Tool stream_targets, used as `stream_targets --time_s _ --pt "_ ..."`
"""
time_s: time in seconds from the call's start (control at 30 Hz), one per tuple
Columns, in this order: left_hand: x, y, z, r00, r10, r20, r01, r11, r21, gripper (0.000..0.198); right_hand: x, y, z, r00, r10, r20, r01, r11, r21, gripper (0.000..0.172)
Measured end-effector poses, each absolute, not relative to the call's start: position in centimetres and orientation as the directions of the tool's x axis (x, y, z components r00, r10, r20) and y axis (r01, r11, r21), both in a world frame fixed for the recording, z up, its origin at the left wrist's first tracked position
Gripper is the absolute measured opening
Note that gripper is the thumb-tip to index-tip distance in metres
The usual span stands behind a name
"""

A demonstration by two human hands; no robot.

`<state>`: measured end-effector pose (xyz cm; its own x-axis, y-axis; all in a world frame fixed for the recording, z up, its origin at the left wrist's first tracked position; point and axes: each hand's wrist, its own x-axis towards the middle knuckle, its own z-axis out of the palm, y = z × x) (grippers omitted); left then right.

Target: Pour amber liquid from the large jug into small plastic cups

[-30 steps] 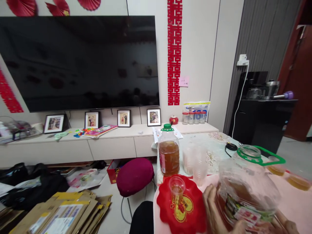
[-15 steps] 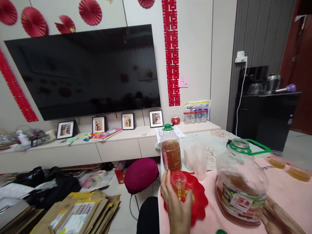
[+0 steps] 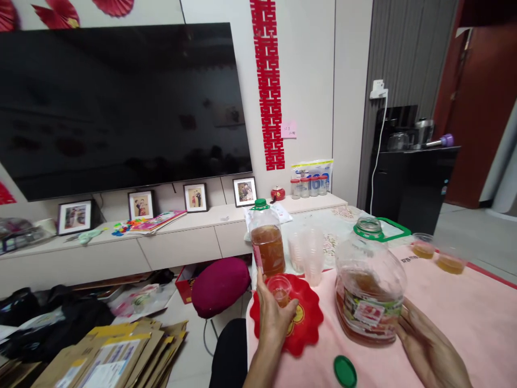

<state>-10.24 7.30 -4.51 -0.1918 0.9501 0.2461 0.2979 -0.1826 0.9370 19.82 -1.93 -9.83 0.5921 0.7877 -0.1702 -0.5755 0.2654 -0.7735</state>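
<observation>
My left hand (image 3: pixel 273 318) is closed around a small clear plastic cup (image 3: pixel 279 284) with amber liquid, at the red scalloped plate (image 3: pixel 309 318). Whether the cup's base touches the plate is hidden by my fingers. Just behind stands a capped bottle (image 3: pixel 268 245) of amber liquid with a green cap. My right hand (image 3: pixel 430 342) has its fingers stretched out along the right side of a big clear jug (image 3: pixel 369 291); the fingertips are partly hidden behind it. The jug stands uncapped on the pink cloth, partly filled with brownish liquid. A green lid (image 3: pixel 345 371) lies in front of it.
Stacked clear cups (image 3: pixel 313 256) stand behind the plate. Two filled cups (image 3: pixel 450 263) sit at the table's right edge. To the left are a purple stool (image 3: pixel 221 285) and flattened cardboard (image 3: pixel 117 355). A low cabinet (image 3: pixel 177 242) runs under the television.
The view has turned to the right, so everything sits further left. My left hand has brought the cup lower over the red plate. My right hand stays beside the jug.
</observation>
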Motion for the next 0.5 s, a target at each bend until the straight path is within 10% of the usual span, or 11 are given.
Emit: stream_targets --time_s 0.5 --pt "-10.9 8.2 -4.6 -0.141 0.978 0.156 0.101 -0.143 0.985 0.099 19.4 -2.0 -9.6 0.661 0.721 -0.207 -0.589 0.328 -0.738 0.068"
